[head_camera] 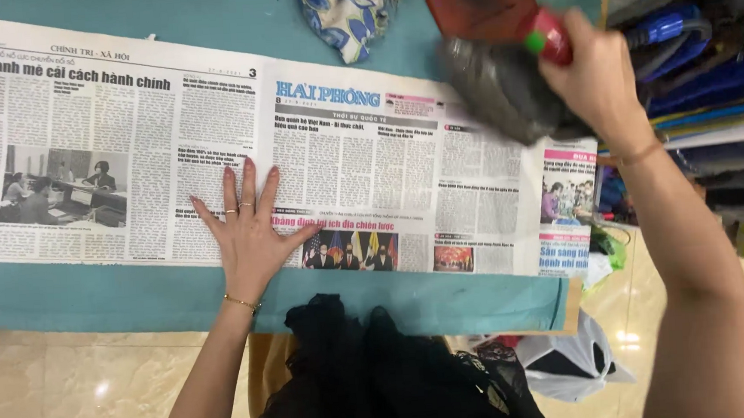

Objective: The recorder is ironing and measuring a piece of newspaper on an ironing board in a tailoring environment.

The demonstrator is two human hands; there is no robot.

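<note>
A wide newspaper [127, 138] lies spread flat across a teal-covered table [93, 299]. My left hand [248, 229] presses flat on its lower middle, fingers apart, with rings and a thin gold bracelet. My right hand [596, 75] is raised at the paper's right end and grips a dark grey, motion-blurred object [498, 85] with a red and green part [548, 36] near my fingers. That object hovers over the newspaper's upper right corner.
A blue-and-white patterned cloth [347, 8] and a dark red flat item [475, 0] lie at the table's far edge. Black fabric [373, 372] hangs at the near edge. Plastic bags [571, 365] sit on the tiled floor; blue clutter [699, 68] stands at right.
</note>
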